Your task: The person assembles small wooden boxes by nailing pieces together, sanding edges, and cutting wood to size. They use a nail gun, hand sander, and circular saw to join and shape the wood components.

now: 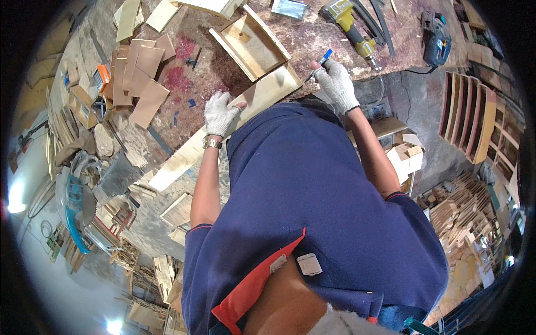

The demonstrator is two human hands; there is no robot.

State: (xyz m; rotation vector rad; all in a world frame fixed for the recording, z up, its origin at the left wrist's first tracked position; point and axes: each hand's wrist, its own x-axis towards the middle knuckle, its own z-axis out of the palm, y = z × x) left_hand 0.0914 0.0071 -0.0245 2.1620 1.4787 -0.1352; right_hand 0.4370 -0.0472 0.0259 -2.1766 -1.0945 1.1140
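Note:
A long pale wooden board (pixel 178 163) lies slantwise along the table's near edge, in front of my body. My left hand (pixel 221 115), in a white knitted glove, grips this board around its middle, fingers by the far edge and thumb over the top face. Near the board's right end my right hand (pixel 336 88), gloved too, pinches a marker pen with a blue end (pixel 327 54) between thumb and fingers. Just beyond the board sits an open wooden box (pixel 258 51), its near right corner by the board; whether they touch I cannot tell.
A yellow-green nail gun (pixel 349 25) lies at the far right, with a teal power tool (pixel 437 42) beyond it. Thin brown panels (pixel 142 64) are piled at the left. A teal saw (pixel 75 206) stands lower left. Curved slatted wooden frames (pixel 468 114) stand to the right.

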